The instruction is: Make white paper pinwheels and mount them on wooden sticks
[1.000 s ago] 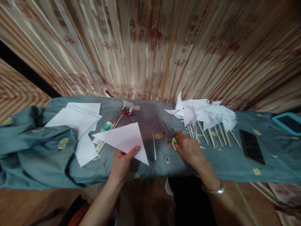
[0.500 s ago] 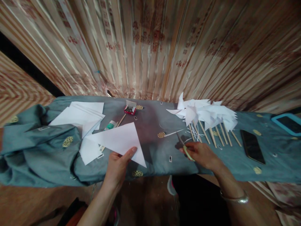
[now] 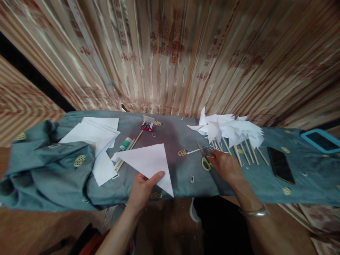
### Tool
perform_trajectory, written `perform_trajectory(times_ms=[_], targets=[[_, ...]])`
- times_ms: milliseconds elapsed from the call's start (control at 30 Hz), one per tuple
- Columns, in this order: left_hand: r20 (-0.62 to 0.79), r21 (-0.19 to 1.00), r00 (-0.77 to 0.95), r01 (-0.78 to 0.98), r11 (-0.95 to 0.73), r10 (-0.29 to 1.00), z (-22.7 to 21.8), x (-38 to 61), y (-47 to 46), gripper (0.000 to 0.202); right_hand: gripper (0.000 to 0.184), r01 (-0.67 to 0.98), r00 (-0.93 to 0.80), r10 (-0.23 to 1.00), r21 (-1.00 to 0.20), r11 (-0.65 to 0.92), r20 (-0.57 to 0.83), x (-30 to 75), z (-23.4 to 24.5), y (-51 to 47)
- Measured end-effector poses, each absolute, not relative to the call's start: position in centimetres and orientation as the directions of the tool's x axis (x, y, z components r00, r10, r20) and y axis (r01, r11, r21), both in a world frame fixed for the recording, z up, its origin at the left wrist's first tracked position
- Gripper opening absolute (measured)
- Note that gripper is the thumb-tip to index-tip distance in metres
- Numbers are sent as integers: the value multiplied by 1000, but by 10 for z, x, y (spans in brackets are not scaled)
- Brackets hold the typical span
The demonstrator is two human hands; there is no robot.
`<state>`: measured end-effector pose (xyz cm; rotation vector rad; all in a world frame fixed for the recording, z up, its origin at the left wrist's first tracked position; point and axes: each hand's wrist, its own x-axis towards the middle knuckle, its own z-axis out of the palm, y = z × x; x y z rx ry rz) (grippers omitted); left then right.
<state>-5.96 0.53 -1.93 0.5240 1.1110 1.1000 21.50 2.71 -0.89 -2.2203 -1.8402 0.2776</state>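
Observation:
My left hand [image 3: 145, 186] pinches a white paper triangle [image 3: 151, 159] near its lower right edge, thumb on top. At the middle right of the cloth, my right hand [image 3: 225, 164] has its fingers at the handles of a pair of scissors [image 3: 206, 163] with yellow-green rings. One ring shows to the left of the fingers, and the blades point away from me. The curled fingers partly hide the other handle. Thin white paper strips [image 3: 195, 150] lie just beyond. Several white paper pinwheels [image 3: 231, 129] on wooden sticks are laid out past my right hand.
White paper sheets [image 3: 90, 132] lie at the left beside bunched grey cloth [image 3: 53, 170]. A green-and-white glue stick [image 3: 124, 145] lies beside wooden sticks [image 3: 136, 140]. Behind is a small red box [image 3: 147, 125] of metal pieces. A black phone [image 3: 281, 165] and a blue-framed device [image 3: 321, 141] lie right.
The paper triangle and my left hand have shifted right and slightly nearer me. My right hand has moved a little farther away, and the scissors have turned, with a ring now showing left of the fingers.

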Motion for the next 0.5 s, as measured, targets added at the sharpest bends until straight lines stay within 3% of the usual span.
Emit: perform_trajectory(times_ms=[100,133,167,200,300,500], targets=[[-471,781,125,-402,478,873,-17,-57,1,36,26,827,106,994,-554,-90,-2,186,-5,28],[-476,775,160,-389,498,865,-16,-56,-1,34,29,610,83,995,-787,-97,-59,174,-3,28],[-476,770,194,-379,513,858,-15,-56,-2,32,35,349,7,990,-928,-133,-140,161,-3,28],[-474,767,223,-372,523,852,-15,-55,-3,30,39,140,-50,981,-973,-181,-190,149,-2,28],[-455,760,288,-368,536,843,-13,-53,-5,28,40,-200,-101,960,-940,-275,-260,124,1,26],[-431,757,330,-375,535,840,-12,-52,-7,30,34,-385,-124,937,-854,-350,-328,114,4,28]])
